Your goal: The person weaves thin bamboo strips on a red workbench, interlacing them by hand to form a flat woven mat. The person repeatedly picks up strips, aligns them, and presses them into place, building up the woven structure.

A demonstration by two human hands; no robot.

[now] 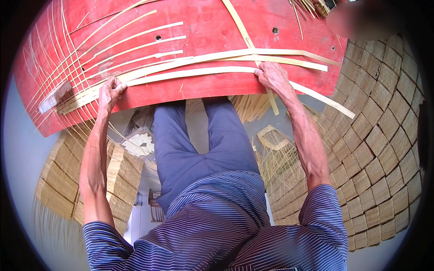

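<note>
A long pale bamboo strip [194, 74] runs along the near edge of a red board [217, 34]. My left hand [110, 94] is closed on its left stretch, thumb and fingers pinched together beside the weave. Farther right, my right hand [272, 77] pinches the same strip, whose free end slopes down past my wrist. At the board's left lies an open lattice of crossed strips [72, 67], with a rough brownish-white block [55, 96] resting on it. Several loose strip ends fan out from the lattice. Another strip [238, 25] crosses the long ones near my right hand.
Stacks of square woven pieces [375, 149] rise at the right, and more woven pieces [63, 176] stand at the left. A bundle of strips [253, 107] lies under the board, near a whitish round object [138, 142]. More thin strips [309, 7] sit at the far right edge.
</note>
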